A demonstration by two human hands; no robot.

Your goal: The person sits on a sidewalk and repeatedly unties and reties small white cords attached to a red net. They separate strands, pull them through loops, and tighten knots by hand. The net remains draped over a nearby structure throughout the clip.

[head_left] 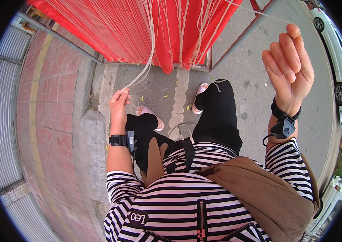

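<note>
Low on the left, my left hand [118, 105] is closed on a bundle of long white threads [150, 56]. The bundle rises from its fingers to the red cloth [163, 44] ahead, and a few loose ends curl below. Raised at the upper right, my right hand [290, 64] has its fingers curled, the thumb and index finger pinched together at the top. One thin white thread [259, 13] stretches from that pinch towards the cloth. Many more white strands hang over the cloth, close-set and straight on the left, loose and tangled on the right.
A grey metal frame [239, 37] surrounds the cloth. My feet in pink slippers [198, 100] stand on grey pavement before it. To the left are a kerb [86, 86], reddish paving [54, 109] and a corrugated shutter [1, 117]. White cars [334, 44] are parked along the right.
</note>
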